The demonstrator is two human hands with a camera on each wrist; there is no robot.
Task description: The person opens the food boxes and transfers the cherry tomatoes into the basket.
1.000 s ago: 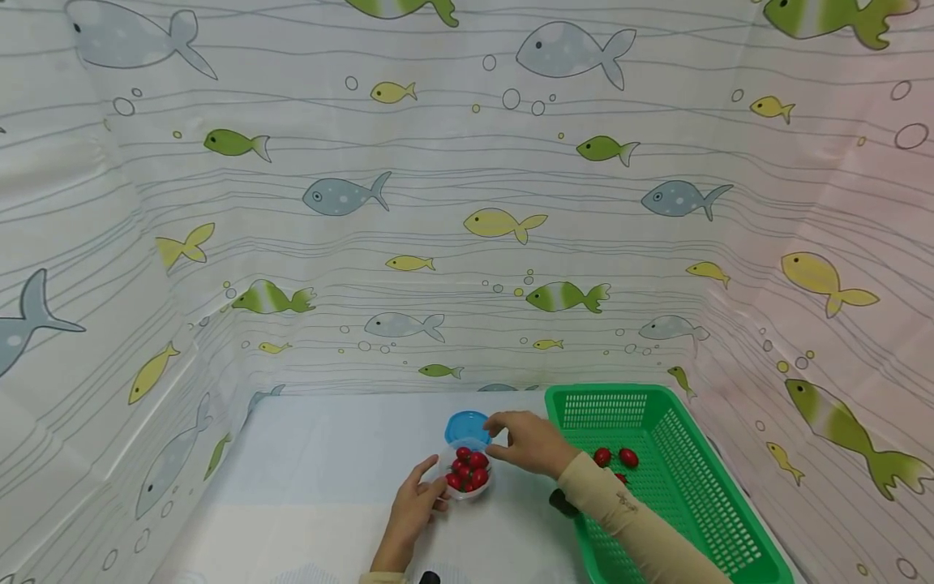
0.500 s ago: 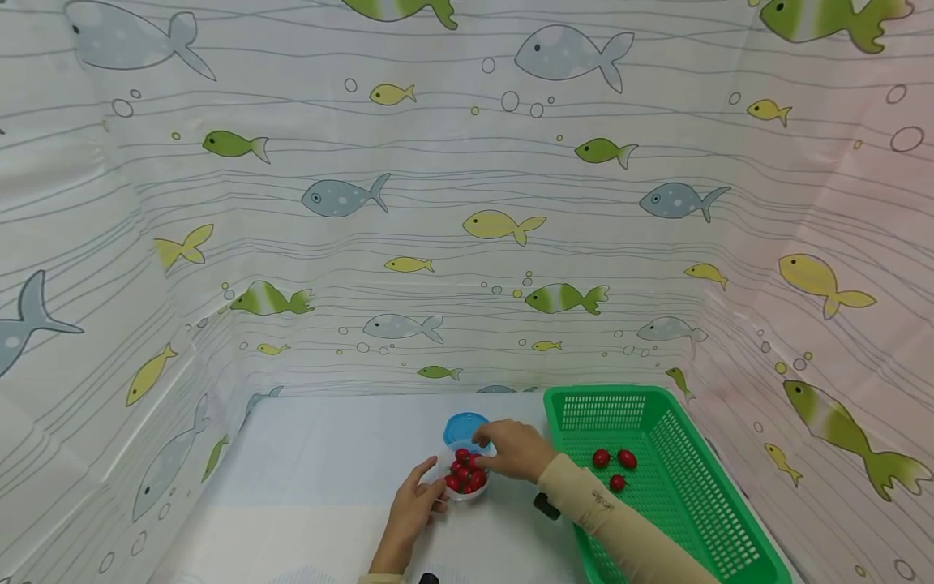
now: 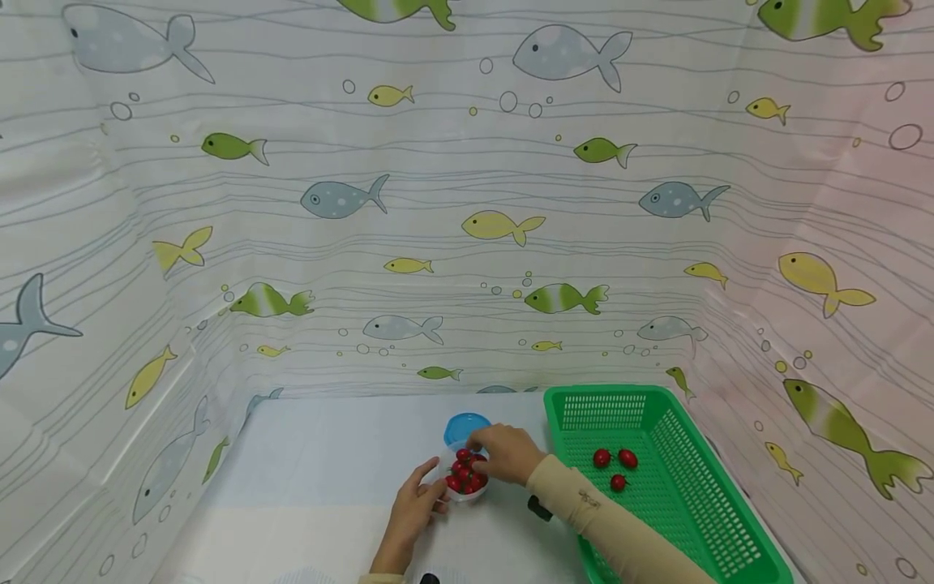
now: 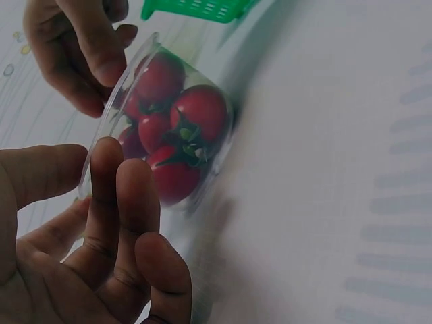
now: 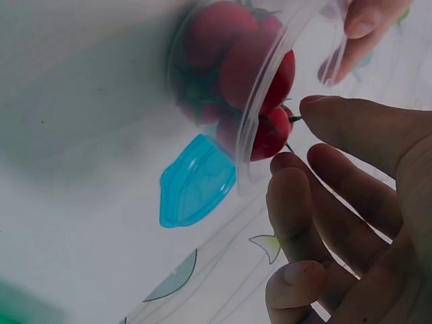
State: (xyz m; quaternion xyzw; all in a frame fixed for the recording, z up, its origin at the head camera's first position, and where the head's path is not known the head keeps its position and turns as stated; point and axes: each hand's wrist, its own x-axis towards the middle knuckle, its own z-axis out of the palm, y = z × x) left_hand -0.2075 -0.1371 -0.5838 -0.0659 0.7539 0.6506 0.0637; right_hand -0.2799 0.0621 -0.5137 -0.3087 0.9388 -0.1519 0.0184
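Note:
Cherry tomatoes [image 3: 460, 473] with green stems fill a clear round plastic tub [image 4: 219, 145] on the white table. My left hand [image 3: 416, 507] holds the tub's rim from the left, thumb and fingers near it in the left wrist view. Over the tub's right side is my right hand [image 3: 511, 453]. Its thumb and fingertips stand apart at the upper tomatoes, close to a green stem in the right wrist view. Whether they press on a tomato is hard to tell. Behind the tub lies a blue lid [image 3: 461, 427].
To the right stands a green plastic basket [image 3: 700, 454] with 3 loose tomatoes [image 3: 627, 459] inside. The right forearm reaches across its left rim. A fish-patterned sheet [image 3: 503, 268] rises behind and at both sides.
My right hand has moved left and down from beside the tub to the tomatoes in it. The left hand has stayed at the rim. The basket's tomatoes look the same.

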